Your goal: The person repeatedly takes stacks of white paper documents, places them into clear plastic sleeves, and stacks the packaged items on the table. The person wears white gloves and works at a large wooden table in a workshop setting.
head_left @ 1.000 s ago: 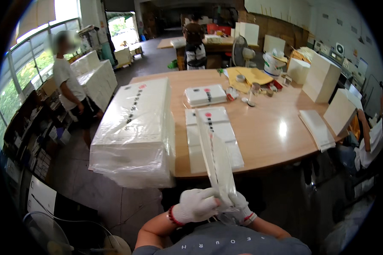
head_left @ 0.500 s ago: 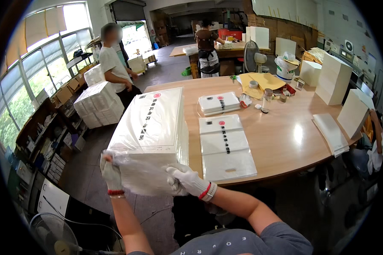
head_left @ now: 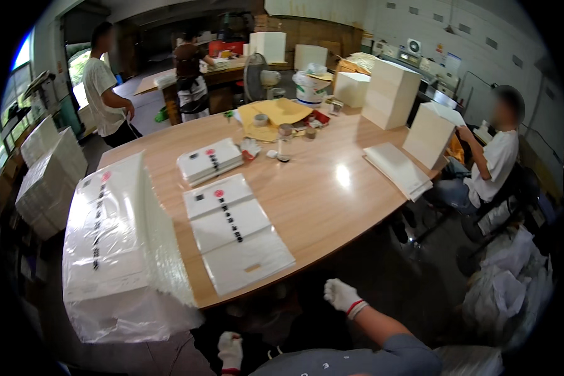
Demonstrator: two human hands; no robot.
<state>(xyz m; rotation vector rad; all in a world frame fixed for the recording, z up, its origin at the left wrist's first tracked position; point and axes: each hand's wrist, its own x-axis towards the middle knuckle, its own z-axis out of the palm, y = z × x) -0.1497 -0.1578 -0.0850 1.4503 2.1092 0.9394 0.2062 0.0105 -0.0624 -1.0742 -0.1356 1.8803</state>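
Observation:
A tall stack of paper in a clear printed plastic bag stands at the table's left edge. The bag's loose end hangs over the near side. My left hand, in a white glove with a red cuff, is low near my body, right of the bag and apart from it. Its fingers are curled with nothing visible in them. My right hand, gloved likewise, hangs off the table's front edge in a loose fist, touching nothing. Closest to it on the table lies a flat printed plastic bag.
A pile of folded bags lies behind the flat one. Yellow paper, tape rolls and a clear jar sit at the back. White paper stacks stand right, beside a seated person. Two other people stand beyond the table.
Both hands have let go of the bag around the paper stack and dropped toward my body. The view has swung right, bringing the seated person into sight.

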